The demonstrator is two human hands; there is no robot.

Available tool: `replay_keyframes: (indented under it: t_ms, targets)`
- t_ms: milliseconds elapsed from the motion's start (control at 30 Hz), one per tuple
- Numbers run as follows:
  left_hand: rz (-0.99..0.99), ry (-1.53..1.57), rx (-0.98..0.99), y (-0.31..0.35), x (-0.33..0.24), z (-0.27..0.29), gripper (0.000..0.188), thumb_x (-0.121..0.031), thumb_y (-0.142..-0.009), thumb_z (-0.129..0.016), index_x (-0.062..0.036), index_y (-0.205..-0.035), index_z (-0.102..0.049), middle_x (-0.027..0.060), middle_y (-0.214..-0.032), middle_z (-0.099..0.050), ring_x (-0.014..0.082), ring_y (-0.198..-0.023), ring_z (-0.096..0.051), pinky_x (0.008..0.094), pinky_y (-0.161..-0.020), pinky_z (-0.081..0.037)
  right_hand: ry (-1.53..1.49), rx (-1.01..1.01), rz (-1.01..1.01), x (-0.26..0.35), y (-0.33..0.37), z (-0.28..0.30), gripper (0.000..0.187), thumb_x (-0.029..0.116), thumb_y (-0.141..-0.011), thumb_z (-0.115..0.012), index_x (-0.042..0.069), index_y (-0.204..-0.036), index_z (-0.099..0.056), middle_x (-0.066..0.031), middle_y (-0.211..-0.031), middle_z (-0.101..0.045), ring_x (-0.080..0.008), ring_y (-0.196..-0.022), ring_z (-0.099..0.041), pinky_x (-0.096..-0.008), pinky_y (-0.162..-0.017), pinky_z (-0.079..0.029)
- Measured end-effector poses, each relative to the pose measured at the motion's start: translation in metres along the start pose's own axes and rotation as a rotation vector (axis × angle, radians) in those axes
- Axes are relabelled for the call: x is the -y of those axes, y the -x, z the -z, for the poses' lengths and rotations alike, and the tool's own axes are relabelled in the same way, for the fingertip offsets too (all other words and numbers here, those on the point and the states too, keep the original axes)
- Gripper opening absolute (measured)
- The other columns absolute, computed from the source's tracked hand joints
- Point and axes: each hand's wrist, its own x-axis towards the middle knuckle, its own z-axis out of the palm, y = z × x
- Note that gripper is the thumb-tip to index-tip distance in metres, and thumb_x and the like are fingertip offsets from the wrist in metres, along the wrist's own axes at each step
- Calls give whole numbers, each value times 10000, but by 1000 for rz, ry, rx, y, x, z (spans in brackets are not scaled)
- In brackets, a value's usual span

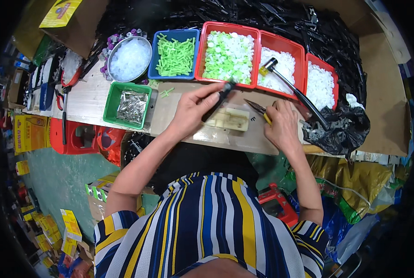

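Note:
My left hand [194, 109] is closed round a slim black stick-like part [220, 101] with a dark tip, tilted up to the right. In my right hand [283, 124] is a pair of pliers [259, 109] with yellow on its handles, the pointed jaws aimed left toward the black part but apart from it. Between my hands, a cream plastic block [237, 121] with raised shapes lies on a brown board [170, 107]. Some light-green plastic pieces [166, 92] lie on the board to the left of my left hand.
Along the back stand a metal bowl [129, 59] of clear pieces, a blue bin [153, 56] of green sticks, and three red bins [199, 60] of small caps. A green bin [108, 104] holds metal pins. A hammer [295, 91] leans toward a black plastic bag [343, 132].

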Motion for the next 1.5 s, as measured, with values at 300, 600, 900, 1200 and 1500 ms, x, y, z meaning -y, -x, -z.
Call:
replay_keyframes:
  t_ms: [300, 600, 900, 1200, 1500]
  targets:
    - [170, 388, -10, 4, 4, -7, 354, -198, -982, -605, 26, -1257, -600, 32, -864, -649, 99, -742, -612, 247, -667, -498, -504, -115, -5, 7, 6, 7, 232, -102, -695, -495, -38, -890, -603, -200, -1026, -565, -377, -898, -590, -394, -783, -464]
    - [-21, -82, 157, 24, -27, -20, 264, -104, -909, -665, 21, -1142, -655, 56, -911, -673, 109, -814, -621, 256, -748, -508, -241, -149, 230, 42, 12, 36, 425, -62, -723, -569, 44, -1125, -652, -162, -1304, -529, -369, -1227, -498, -577, -997, -330]
    - [-26, -227, 303, 27, -22, -12, 321, -87, -847, -697, 25, -1144, -654, 130, -1042, -707, 176, -931, -664, 311, -826, -522, -141, -3, 215, 49, 16, 40, 592, -33, -734, -649, 146, -1295, -586, -131, -1332, -438, -338, -1282, -471, -649, -1035, -270]
    - [-118, -365, 328, 23, -31, -16, 347, -109, -818, -722, 26, -1130, -652, 129, -974, -705, 224, -873, -673, 323, -781, -521, -2, 25, 235, 47, 13, 51, 680, -46, -640, -652, 136, -1292, -589, -176, -1308, -449, -360, -1288, -448, -643, -1055, -268]
    - [-22, -377, 308, 23, -37, -22, 333, -121, -814, -738, 26, -1102, -661, 128, -915, -686, 200, -807, -656, 314, -728, -509, -42, -15, 252, 43, 22, 43, 421, 8, -665, -640, 52, -1083, -662, -136, -1084, -534, -299, -987, -529, -388, -724, -352]
